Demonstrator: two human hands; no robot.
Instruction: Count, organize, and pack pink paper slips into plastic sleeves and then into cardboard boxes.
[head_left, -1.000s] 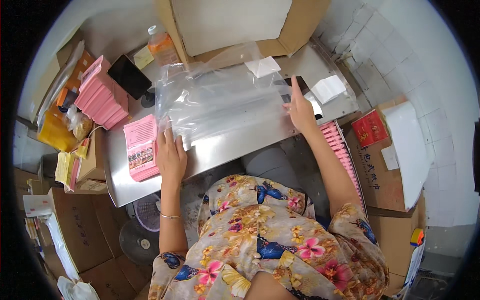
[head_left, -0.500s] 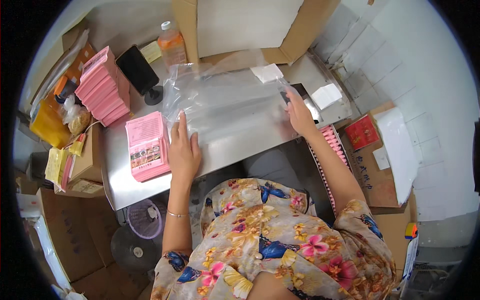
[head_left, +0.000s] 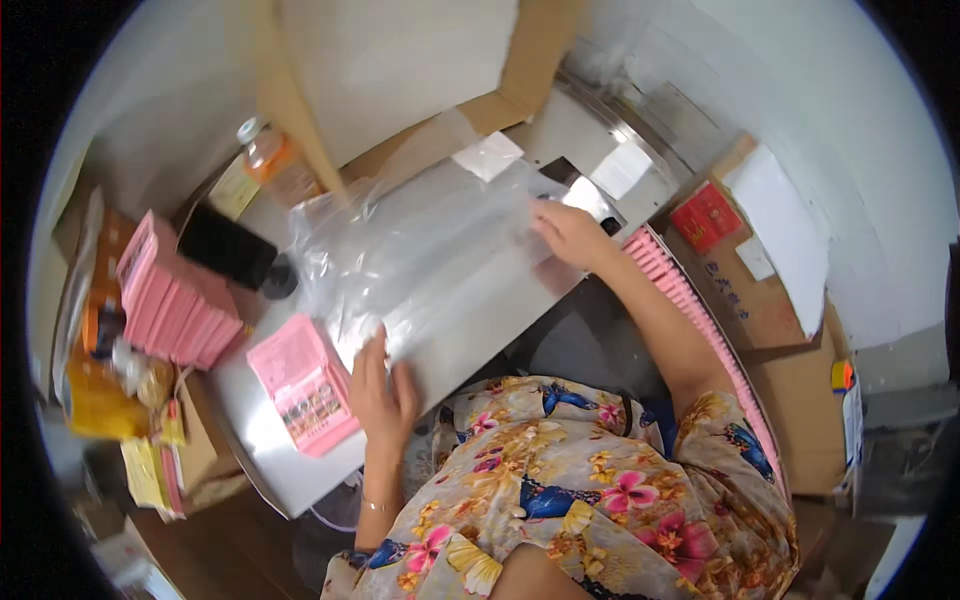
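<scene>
A large clear plastic bag (head_left: 430,230) lies spread over the metal table, its left side crumpled and shiny. My right hand (head_left: 575,235) pinches the bag's right edge between thumb and fingers, close to a dark flat device. At the near left part of the bag, my left hand (head_left: 385,395) has its fingers stretched out and holds nothing. Just left of that hand sits a low stack of pink printed packets (head_left: 305,385); a gap or light contact between them cannot be made out.
Taller pink stacks (head_left: 180,295) stand at the left, beside a black phone on a stand (head_left: 228,245). A bottle of orange drink (head_left: 278,165) is behind. An open cardboard box (head_left: 400,135) closes off the far side. A box of pink packets (head_left: 660,265) stands right of the table.
The whole view has turned, so the table now slants up to the right. My right hand's fingers have closed on the bag's edge. The left hand stays beside the pink stack, fingers extended.
</scene>
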